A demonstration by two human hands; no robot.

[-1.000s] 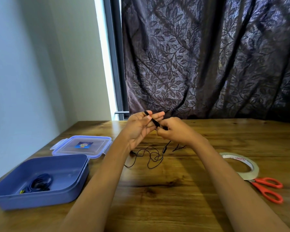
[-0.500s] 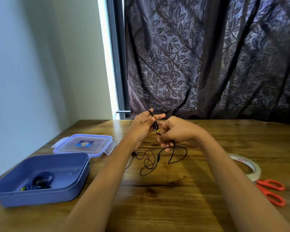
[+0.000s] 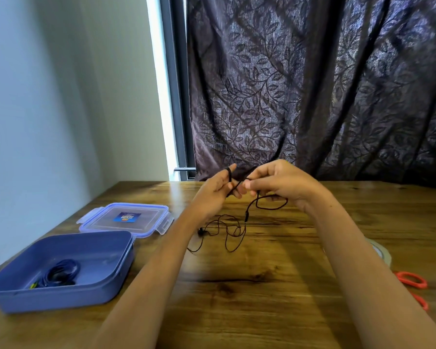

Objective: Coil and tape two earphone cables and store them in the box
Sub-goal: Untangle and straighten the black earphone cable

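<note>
A thin black earphone cable trails from both hands down onto the wooden table, lying there in loose tangled loops. My left hand holds one end, with the cable wound over its raised fingers. My right hand pinches the cable close by, and a loop hangs under it. At the left stands the open blue box. Inside it lies a coiled dark earphone cable. The tape roll shows at the right, mostly hidden behind my right forearm.
The box's clear lid lies flat behind the box. Orange-handled scissors rest near the right edge. A dark patterned curtain hangs behind the table, and a wall closes the left side.
My right hand has swung up and to the right, drawing the cable around the left fingers. More cable has lifted, and a loop now hangs beneath the right hand.
</note>
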